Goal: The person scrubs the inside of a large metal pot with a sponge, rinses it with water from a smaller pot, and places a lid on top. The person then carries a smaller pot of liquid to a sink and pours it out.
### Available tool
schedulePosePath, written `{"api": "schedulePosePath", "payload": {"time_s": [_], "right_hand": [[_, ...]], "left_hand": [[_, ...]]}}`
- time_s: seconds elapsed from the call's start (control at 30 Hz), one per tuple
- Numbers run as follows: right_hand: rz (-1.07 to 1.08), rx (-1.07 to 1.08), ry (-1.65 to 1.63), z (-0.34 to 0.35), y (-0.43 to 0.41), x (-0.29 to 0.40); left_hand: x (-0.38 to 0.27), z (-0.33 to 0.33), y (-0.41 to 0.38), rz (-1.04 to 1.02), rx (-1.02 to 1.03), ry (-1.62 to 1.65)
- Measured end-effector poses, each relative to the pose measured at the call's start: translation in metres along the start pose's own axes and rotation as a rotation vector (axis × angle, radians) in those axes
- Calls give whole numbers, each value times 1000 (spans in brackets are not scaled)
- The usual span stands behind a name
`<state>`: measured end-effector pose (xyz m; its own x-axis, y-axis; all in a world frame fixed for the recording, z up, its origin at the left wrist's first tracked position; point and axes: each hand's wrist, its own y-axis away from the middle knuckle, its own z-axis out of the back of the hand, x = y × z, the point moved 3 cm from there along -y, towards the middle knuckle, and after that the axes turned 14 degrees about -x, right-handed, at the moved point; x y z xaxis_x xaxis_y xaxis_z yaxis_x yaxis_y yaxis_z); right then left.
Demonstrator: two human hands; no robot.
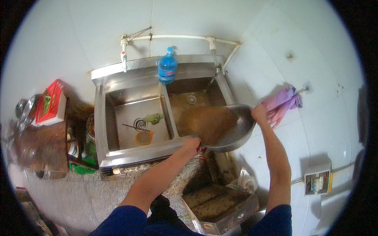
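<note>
A large round metal pan (pixel 240 134) is tilted over the right basin (pixel 217 91) of a stainless steel double sink. Brown water (pixel 214 121) pours from it into that basin, and the flow is blurred. On the near rim, my left hand (pixel 193 143) grips the pan. My right hand (pixel 260 113) grasps its far right rim, close to the tiled wall. The left basin (pixel 127 109) holds a small orange-rimmed strainer (pixel 143 137), its dark handle and a piece of green vegetable (pixel 154 118) by the drain.
A blue pump bottle (pixel 167 69) stands behind the sink divider. Taps (pixel 124 56) hang from a white pipe. Purple rubber gloves (pixel 280 101) hang near my right hand. An uncovered electrical box (pixel 317 181) is on the right wall. A grimy metal box (pixel 220 203) sits below; a wooden table (pixel 44 147) stands left.
</note>
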<state>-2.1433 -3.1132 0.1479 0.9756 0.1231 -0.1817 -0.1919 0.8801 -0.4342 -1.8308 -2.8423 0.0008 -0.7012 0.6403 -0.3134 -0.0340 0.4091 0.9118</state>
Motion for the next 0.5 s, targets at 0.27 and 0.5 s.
{"api": "schedulePosePath", "payload": {"time_s": [0.27,0.5], "right_hand": [[60,1,-256,114,-76,210],[174,-41,-377,176,-36,318]], "left_hand": [[4,-14,-28,198,-51,153],[26,7,-66,311,294,137]]}}
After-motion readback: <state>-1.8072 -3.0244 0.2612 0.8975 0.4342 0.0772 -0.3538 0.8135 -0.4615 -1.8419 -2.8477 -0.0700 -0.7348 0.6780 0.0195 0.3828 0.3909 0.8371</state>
